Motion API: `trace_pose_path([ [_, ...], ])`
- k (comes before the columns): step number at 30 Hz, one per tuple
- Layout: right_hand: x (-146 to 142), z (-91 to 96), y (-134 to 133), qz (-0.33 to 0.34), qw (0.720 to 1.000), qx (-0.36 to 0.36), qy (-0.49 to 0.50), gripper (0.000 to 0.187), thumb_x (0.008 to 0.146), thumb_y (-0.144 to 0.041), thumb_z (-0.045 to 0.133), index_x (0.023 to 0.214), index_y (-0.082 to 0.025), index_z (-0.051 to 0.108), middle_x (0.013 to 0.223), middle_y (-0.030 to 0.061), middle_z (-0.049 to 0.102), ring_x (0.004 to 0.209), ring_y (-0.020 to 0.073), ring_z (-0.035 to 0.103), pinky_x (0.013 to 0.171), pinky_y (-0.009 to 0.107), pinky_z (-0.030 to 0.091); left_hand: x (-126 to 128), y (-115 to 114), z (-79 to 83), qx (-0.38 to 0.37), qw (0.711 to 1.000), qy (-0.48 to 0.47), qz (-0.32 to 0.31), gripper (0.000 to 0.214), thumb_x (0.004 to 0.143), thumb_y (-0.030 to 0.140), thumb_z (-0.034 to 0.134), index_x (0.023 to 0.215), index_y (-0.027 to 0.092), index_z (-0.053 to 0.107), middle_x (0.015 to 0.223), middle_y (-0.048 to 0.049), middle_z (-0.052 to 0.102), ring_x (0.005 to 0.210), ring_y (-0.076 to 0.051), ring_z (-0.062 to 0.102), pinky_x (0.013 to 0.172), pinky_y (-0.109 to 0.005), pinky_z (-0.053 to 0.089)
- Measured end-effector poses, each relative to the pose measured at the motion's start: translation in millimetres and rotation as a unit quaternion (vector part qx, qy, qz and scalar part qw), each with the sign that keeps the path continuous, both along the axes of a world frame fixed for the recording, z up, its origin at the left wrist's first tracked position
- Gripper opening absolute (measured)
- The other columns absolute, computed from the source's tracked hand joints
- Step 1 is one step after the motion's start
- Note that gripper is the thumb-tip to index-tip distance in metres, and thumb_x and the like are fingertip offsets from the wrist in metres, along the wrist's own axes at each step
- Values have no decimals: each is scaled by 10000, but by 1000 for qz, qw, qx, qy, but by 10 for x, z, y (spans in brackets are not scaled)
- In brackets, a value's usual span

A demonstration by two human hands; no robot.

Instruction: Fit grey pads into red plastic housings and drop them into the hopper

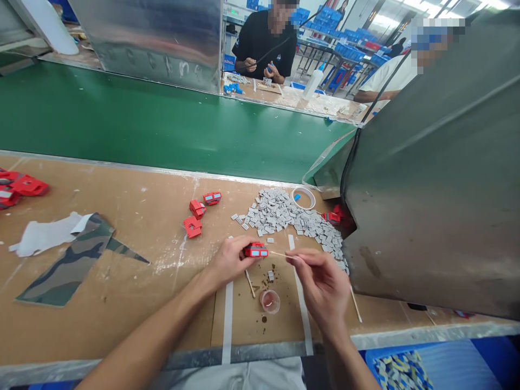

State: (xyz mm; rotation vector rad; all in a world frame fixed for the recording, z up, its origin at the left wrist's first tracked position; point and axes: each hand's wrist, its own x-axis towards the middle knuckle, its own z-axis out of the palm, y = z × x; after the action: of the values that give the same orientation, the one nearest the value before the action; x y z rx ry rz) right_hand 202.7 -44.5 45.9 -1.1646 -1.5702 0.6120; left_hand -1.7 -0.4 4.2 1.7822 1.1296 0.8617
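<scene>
The left hand grips a red part over the workbench, between the cup and the pile of grey tiles, while the right hand pinches a cotton swab, its tip just beside the part's right end

A small, boxy red plastic toy vehicle piece with pale-blue window panels sat at the left hand's fingertips, its panelled side facing the wearer. A thin, pale stick-shaped swab extended leftward from the right hand's pinch, nearly level, its tip just beside the piece; contact was unclear.
</scene>
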Motion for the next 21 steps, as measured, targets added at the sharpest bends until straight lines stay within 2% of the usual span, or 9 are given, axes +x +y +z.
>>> trace_pose_path([
  [2, 127, 74, -178, 3, 1000, -11, 8, 76, 913, -165, 648, 882, -233, 633, 902, 60, 737, 855, 183, 710, 742, 294, 591, -4, 2, 8, -8, 1000, -2, 1, 231, 813, 145, 634, 1027, 191, 709, 929, -34, 746, 713, -142, 637, 633, -232, 486],
  [4, 217, 79, -340, 26, 999, -29, -30, 82, 905, -167, 654, 855, -232, 645, 893, 56, 726, 835, 174, 704, 732, 269, 582, -4, 6, 8, -16, 1000, -1, 0, 242, 801, 131, 627, 1022, 187, 707, 919, -30, 747, 690, -134, 631, 624, -226, 483],
  [8, 229, -89, -560, 74, 991, -53, -96, 76, 902, -171, 651, 854, -229, 661, 904, 57, 711, 819, 179, 705, 723, 260, 572, -3, 13, -12, -28, 1000, 2, 0, 267, 789, 123, 620, 1035, 187, 699, 931, -30, 749, 697, -137, 640, 625, -225, 488],
  [10, 216, -141, -593, 94, 987, -65, -110, 66, 907, -198, 653, 957, -235, 674, 975, 71, 712, 884, 195, 707, 762, 274, 574, -5, 13, -12, -29, 1000, -3, 1, 253, 795, 143, 627, 1033, 192, 697, 932, -30, 749, 719, -143, 649, 629, -223, 493],
  [11, 226, -135, -577, 105, 985, -71, -116, 129, 912, -225, 652, 1038, -239, 670, 1030, 82, 709, 932, 207, 702, 791, 286, 572, -7, 14, -6, -29, 1000, -4, 1, 231, 803, 165, 631, 1024, 192, 697, 920, -30, 749, 720, -145, 651, 630, -223, 495],
  [14, 353, -1, -329, 110, 981, -71, -144, 244, 943, -280, 602, 1181, -232, 629, 1103, 97, 700, 970, 219, 681, 820, 309, 553, -14, 19, 28, -33, 999, 3, 2, 186, 827, 234, 635, 997, 190, 697, 878, -27, 745, 698, -145, 641, 628, -227, 499],
  [17, 557, 123, 195, 55, 969, -78, -226, 118, 954, -219, 556, 997, -221, 666, 954, 60, 705, 825, 193, 657, 742, 296, 517, -19, 27, 54, -32, 999, 15, 2, 193, 817, 244, 641, 994, 196, 702, 873, -17, 745, 677, -138, 626, 616, -223, 494],
  [19, 662, 92, 566, 39, 948, -111, -297, 111, 892, -126, 597, 904, -211, 667, 898, 37, 691, 756, 181, 638, 699, 289, 488, -23, 30, 56, -34, 999, 19, 5, 191, 816, 255, 648, 988, 195, 706, 863, -16, 743, 680, -141, 629, 619, -222, 495],
  [21, 714, -31, 837, 28, 927, -137, -348, 167, 812, -41, 634, 853, -199, 667, 885, 29, 675, 721, 173, 622, 683, 283, 464, -27, 31, 49, -39, 999, 17, 10, 191, 821, 273, 654, 985, 189, 706, 863, -23, 743, 689, -146, 632, 619, -222, 497],
])
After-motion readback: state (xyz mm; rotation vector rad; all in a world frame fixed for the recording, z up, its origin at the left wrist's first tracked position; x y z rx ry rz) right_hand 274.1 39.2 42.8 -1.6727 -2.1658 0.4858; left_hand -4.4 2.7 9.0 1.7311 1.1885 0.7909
